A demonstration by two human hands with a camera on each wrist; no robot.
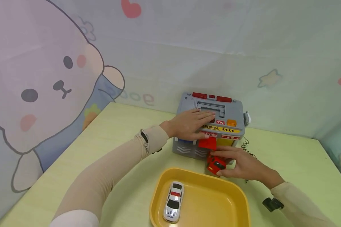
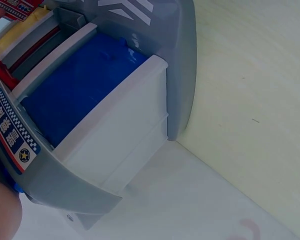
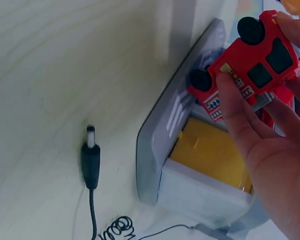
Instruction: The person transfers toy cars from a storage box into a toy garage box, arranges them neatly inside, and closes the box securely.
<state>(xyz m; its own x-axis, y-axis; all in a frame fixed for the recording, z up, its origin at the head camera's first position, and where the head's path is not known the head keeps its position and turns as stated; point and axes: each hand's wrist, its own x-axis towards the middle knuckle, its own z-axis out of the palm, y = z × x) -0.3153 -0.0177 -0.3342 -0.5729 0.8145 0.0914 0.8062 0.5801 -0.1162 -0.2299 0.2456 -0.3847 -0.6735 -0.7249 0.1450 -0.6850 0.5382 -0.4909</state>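
A grey toy fire-station garage (image 1: 184, 104) stands at the back of the table, with a red door flap (image 1: 206, 143) swung outward at its front. My left hand (image 1: 188, 124) rests on the roof with straight fingers, its thumb beside the red flap. In my right hand (image 1: 238, 163) is a red toy car (image 1: 217, 164), gripped between fingers and thumb in front of the garage, below the flap. The right wrist view shows the car's (image 3: 255, 70) black wheels and dark windows. A blue door (image 2: 85, 85) and a yellow door (image 3: 210, 150) are down on either side.
A yellow tray (image 1: 236, 192) sits nearest me, holding a white toy police car (image 1: 174, 201). Right of the garage lie a coiled black cord (image 1: 245, 146) and a black barrel plug (image 3: 91, 162). A printed cloth backdrop (image 1: 170, 56) rises behind the table.
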